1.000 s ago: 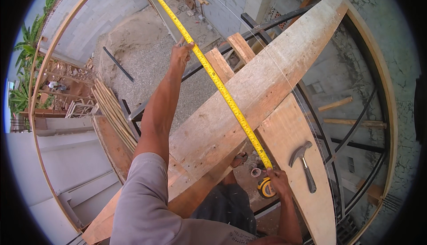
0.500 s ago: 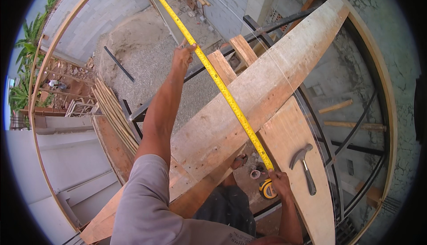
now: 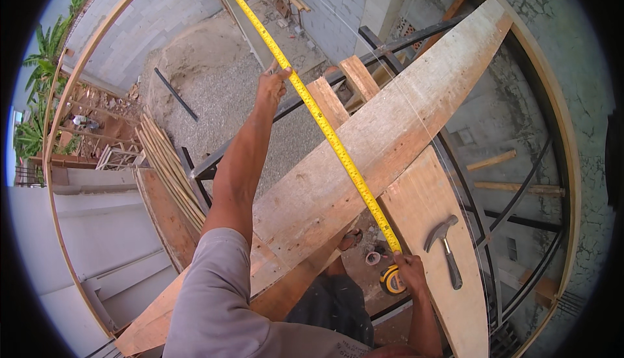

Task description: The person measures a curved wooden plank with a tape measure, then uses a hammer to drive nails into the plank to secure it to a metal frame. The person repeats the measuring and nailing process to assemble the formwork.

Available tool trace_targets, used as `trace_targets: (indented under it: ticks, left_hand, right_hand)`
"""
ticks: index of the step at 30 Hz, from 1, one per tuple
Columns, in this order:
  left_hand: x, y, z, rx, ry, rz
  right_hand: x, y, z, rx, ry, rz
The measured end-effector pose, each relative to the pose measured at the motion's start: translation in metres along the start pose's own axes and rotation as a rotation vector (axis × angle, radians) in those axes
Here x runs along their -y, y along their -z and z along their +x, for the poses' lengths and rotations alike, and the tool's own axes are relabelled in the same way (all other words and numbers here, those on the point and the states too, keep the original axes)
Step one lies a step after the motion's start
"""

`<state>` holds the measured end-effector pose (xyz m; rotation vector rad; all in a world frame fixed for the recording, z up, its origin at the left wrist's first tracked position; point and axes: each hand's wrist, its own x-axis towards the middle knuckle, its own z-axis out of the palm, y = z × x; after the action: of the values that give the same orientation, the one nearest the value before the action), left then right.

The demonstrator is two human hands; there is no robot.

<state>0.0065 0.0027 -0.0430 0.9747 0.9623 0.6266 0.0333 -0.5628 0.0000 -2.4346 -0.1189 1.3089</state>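
— Tape [image 3: 325,127] runs yellow and taut from top left down to lower right, slantwise over the long plank [image 3: 390,143]. What's holding it there?

— Both my hands. My left hand [image 3: 272,85] is stretched far out, fingers pressed together and pinching the blade against the thumb, so the tape stays straight above the plank. My right hand [image 3: 409,273] sits close to my body, closed around the blade's near end, just beside the yellow case [image 3: 392,281].

— Is the case in your grip?

— I can't tell for sure; the case lies right under the fingers, touching them. I'd judge the right hand anchors that end at the plank's near edge, which is why the blade holds tight.

— And the hammer [image 3: 445,247]?

— Resting on the shorter board [image 3: 448,306] to the right, head up, handle towards me, near my right hand but apart from it. Parked within reach, I'd say.

— What's underneath?

— Black steel bars [image 3: 481,218] carry the boards. Gravel [image 3: 227,98] lies far below, block wall [image 3: 338,0] beyond it.
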Motion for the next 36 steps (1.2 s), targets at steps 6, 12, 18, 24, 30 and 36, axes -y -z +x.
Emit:
trace_targets:
  ticks: [6, 12, 18, 24, 30, 36]
  left_hand:
    - [0.002, 0.001, 0.001, 0.008, 0.007, -0.006]
    - [0.001, 0.003, 0.003, 0.022, -0.003, -0.018]
    - [0.001, 0.003, 0.004, 0.029, 0.006, -0.019]
    - [-0.001, 0.001, 0.003, 0.016, 0.01, -0.014]
    - [0.0, 0.0, 0.001, 0.004, 0.006, -0.015]
    - [0.002, -0.001, 0.003, 0.005, -0.003, -0.086]
  right_hand:
    - [0.0, 0.0, 0.003, -0.012, 0.032, -0.057]
    - [0.003, 0.003, 0.002, 0.009, 0.03, -0.04]
    - [-0.002, 0.001, 0.006, 0.013, -0.017, -0.046]
    - [-0.01, -0.002, 0.009, -0.052, 0.105, -0.005]
    - [-0.008, -0.003, 0.008, -0.077, 0.133, -0.003]
    - [-0.003, -0.002, 0.006, -0.069, 0.082, 0.004]
